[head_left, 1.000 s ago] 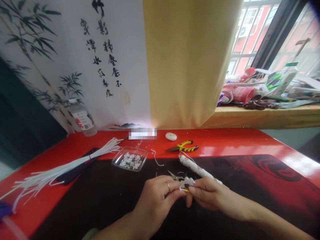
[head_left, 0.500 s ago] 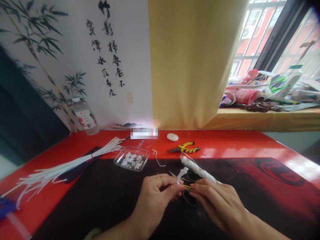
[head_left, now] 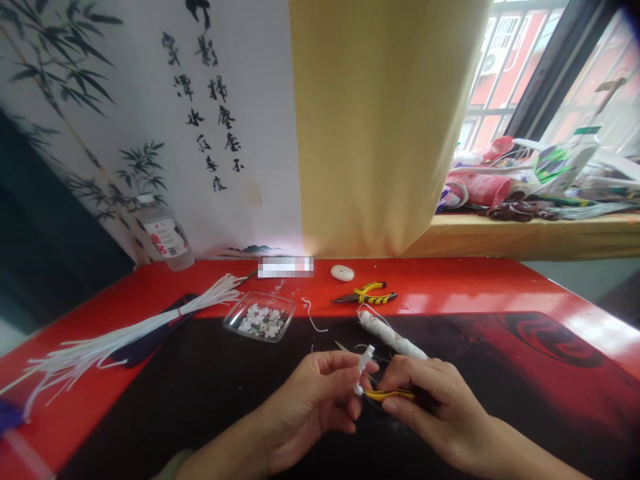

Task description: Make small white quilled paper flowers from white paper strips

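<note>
In the head view, the left hand (head_left: 320, 393) comes in from the near left and grasps a small white piece (head_left: 366, 360) between thumb and fingers, the piece standing up on a slant at the fingertips, above the near middle of the black mat (head_left: 200, 400). The right hand (head_left: 435, 400), opposite it, is closed around a slim yellow tool (head_left: 390, 395) that points left; its tip meets or lies just beside the rounded lower end of the white piece, and which of the two cannot be told. Just beyond the hands shows a pointed metal blade (head_left: 342, 346), mostly covered by the fingers. Farther right, a white wound roll (head_left: 393, 335) slants across the mat toward the right hand. On the red table (head_left: 450, 287) past the mat lie yellow-and-black pliers (head_left: 369, 293) and, farther off, a pale oval object (head_left: 343, 273). Left of the pliers are a loose white thread (head_left: 315, 317) and a clear dish (head_left: 267, 340) of white flower-shaped bits (head_left: 263, 320). Farther left, a tied bundle of white strands (head_left: 145, 333) rests over a dark flat item (head_left: 143, 353), and a clear bottle (head_left: 167, 240) stands at the far left against the hanging (head_left: 250, 100) painted with bamboo.
</note>
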The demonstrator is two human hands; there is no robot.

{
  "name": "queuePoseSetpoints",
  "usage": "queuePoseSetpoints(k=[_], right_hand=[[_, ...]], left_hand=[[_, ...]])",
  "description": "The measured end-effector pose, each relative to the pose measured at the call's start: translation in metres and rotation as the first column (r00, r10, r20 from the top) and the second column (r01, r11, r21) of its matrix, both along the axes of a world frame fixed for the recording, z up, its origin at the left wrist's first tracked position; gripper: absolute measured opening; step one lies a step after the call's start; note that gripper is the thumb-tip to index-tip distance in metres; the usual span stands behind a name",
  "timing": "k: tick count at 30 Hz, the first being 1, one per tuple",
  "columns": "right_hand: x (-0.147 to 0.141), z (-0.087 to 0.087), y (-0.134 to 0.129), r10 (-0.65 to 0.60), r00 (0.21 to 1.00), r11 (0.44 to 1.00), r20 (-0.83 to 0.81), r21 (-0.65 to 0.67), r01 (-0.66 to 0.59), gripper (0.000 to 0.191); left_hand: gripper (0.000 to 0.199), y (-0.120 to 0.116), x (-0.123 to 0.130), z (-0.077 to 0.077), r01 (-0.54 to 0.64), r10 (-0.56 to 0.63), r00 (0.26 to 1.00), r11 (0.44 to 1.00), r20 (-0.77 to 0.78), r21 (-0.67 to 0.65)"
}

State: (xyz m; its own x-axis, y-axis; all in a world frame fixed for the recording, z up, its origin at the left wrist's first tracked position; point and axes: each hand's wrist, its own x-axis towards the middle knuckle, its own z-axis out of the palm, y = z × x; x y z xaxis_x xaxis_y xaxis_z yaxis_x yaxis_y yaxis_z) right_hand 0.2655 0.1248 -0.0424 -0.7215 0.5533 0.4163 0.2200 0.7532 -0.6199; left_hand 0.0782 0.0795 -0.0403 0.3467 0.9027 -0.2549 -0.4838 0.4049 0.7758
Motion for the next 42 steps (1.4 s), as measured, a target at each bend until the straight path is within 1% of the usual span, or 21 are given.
queuePoseSetpoints(k=[2, 4, 7, 10, 14, 16, 19, 21, 23, 24, 25, 26, 27, 28, 29, 30, 32, 34, 37, 39, 42], right_hand=[[0.000, 0.003, 0.000, -0.018, 1.000, 1.000, 0.013, 0.003, 0.018, 0.006], [0.000, 0.003, 0.000, -0.045, 0.999, 0.998, 0.027, 0.035, 0.044, 0.005], [0.000, 0.000, 0.002, -0.061, 0.998, 0.989, 0.010, 0.135, 0.059, 0.009], [0.002, -0.006, 0.003, -0.053, 0.999, 0.967, -0.011, 0.247, 0.054, 0.012], [0.007, -0.011, 0.004, 0.031, 0.999, 0.932, 0.026, 0.361, -0.038, 0.013], [0.009, -0.010, 0.003, 0.076, 0.994, 0.924, 0.076, 0.370, -0.099, 0.015], [0.010, -0.005, 0.003, 0.110, 0.985, 0.944, 0.135, 0.294, -0.146, 0.013], [0.008, -0.002, 0.003, 0.122, 0.979, 0.968, 0.160, 0.197, -0.153, 0.011], [0.006, 0.000, 0.005, 0.148, 0.973, 0.987, 0.179, 0.037, -0.157, 0.016], [0.004, 0.000, 0.006, 0.174, 0.968, 0.984, 0.179, -0.081, -0.161, 0.022], [0.002, -0.001, 0.007, 0.201, 0.965, 0.962, 0.169, -0.219, -0.162, 0.028], [-0.001, -0.001, 0.008, 0.223, 0.964, 0.920, 0.145, -0.359, -0.159, 0.032], [-0.003, -0.002, 0.009, 0.232, 0.967, 0.865, 0.110, -0.478, -0.153, 0.033], [-0.005, -0.003, 0.009, 0.229, 0.971, 0.812, 0.073, -0.565, -0.149, 0.034], [-0.007, -0.004, 0.010, 0.217, 0.975, 0.776, 0.042, -0.614, -0.146, 0.034], [-0.008, -0.005, 0.010, 0.204, 0.979, 0.764, 0.014, -0.627, -0.151, 0.034], [-0.010, -0.004, 0.010, 0.191, 0.981, 0.784, -0.041, -0.594, -0.177, 0.035], [-0.011, -0.002, 0.010, 0.183, 0.980, 0.808, -0.082, -0.556, -0.197, 0.035], [-0.011, 0.001, 0.010, 0.150, 0.983, 0.816, -0.108, -0.548, -0.185, 0.035], [-0.011, 0.001, 0.008, 0.110, 0.988, 0.796, -0.112, -0.584, -0.155, 0.031], [-0.010, -0.004, 0.003, 0.036, 0.985, 0.747, -0.166, -0.651, -0.137, 0.024]], left_hand=[[0.014, -0.001, 0.000, 0.000, 0.015, -0.015, 1.000, 1.000, 0.004, 0.002], [0.011, -0.001, 0.000, 0.000, -0.008, 0.008, 1.000, 1.000, 0.019, -0.012], [0.010, -0.001, 0.000, -0.001, -0.046, 0.049, 0.998, 0.995, 0.033, -0.084], [0.011, -0.001, 0.001, 0.001, -0.045, 0.046, 0.999, 0.989, 0.001, -0.142], [0.013, -0.003, 0.000, 0.003, -0.056, 0.047, 0.997, 0.985, -0.059, -0.163], [0.014, -0.003, 0.000, 0.003, -0.054, 0.043, 0.996, 0.985, -0.073, -0.165], [0.013, -0.005, 0.000, 0.003, -0.049, 0.037, 0.997, 0.984, -0.073, -0.171], [0.011, -0.005, 0.001, 0.004, -0.045, 0.033, 0.997, 0.983, -0.069, -0.178], [0.010, -0.006, 0.001, 0.005, -0.049, 0.039, 0.998, 0.980, -0.058, -0.192], [0.009, -0.006, 0.001, 0.005, -0.052, 0.043, 0.998, 0.978, -0.047, -0.202], [0.007, -0.006, 0.001, 0.006, -0.055, 0.049, 0.998, 0.976, -0.033, -0.209], [0.006, -0.006, 0.001, 0.006, -0.064, 0.063, 0.998, 0.974, -0.014, -0.216], [0.005, -0.006, 0.001, 0.006, -0.078, 0.082, 0.997, 0.972, 0.008, -0.222], [0.004, -0.006, 0.001, 0.006, -0.096, 0.106, 0.994, 0.968, 0.029, -0.231], [0.005, -0.006, 0.001, 0.006, -0.115, 0.130, 0.990, 0.964, 0.049, -0.240], [0.005, -0.006, 0.001, 0.006, -0.131, 0.152, 0.986, 0.959, 0.068, -0.250], [0.008, -0.006, 0.001, 0.006, -0.136, 0.167, 0.981, 0.955, 0.099, -0.263], [0.008, -0.006, 0.001, 0.007, -0.112, 0.145, 0.983, 0.961, 0.117, -0.252], [0.007, -0.008, 0.002, 0.008, -0.083, 0.110, 0.987, 0.973, 0.119, -0.215], [0.005, -0.008, 0.002, 0.009, -0.071, 0.093, 0.989, 0.980, 0.116, -0.187], [0.003, -0.008, 0.003, 0.011, -0.043, 0.060, 0.989, 0.992, 0.138, -0.121]])
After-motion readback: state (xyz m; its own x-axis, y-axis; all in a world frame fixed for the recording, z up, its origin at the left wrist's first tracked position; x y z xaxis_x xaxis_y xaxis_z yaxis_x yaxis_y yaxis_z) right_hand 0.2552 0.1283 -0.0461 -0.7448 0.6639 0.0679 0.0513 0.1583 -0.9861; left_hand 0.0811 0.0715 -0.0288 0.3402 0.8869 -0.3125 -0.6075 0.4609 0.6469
